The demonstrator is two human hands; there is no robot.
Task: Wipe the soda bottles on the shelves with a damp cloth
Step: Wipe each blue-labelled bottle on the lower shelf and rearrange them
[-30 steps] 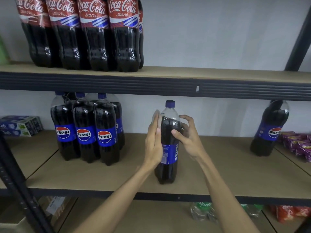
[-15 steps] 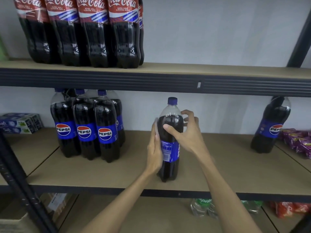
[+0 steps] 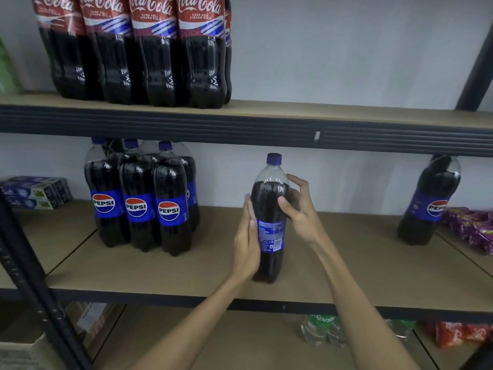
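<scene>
Left of the held Pepsi bottle (image 3: 266, 193), a cluster of bottles (image 3: 138, 206) reads "PEPSI"; above-left of it stand Coca-Cola bottles (image 3: 157, 62). It stands upright on the middle shelf (image 3: 346, 263), back label showing "1.5L". The left hand (image 3: 246, 244) presses flat against its left side; the right hand (image 3: 301, 212) grasps its shoulder. Right of it stands a lone Pepsi bottle (image 3: 429, 206).

Five Coca-Cola bottles (image 3: 157, 62) show, four in front. A Pepsi cluster (image 3: 138, 206) holds at least four; one central Pepsi bottle (image 3: 270, 233); one far-right Pepsi bottle (image 3: 429, 201).
</scene>
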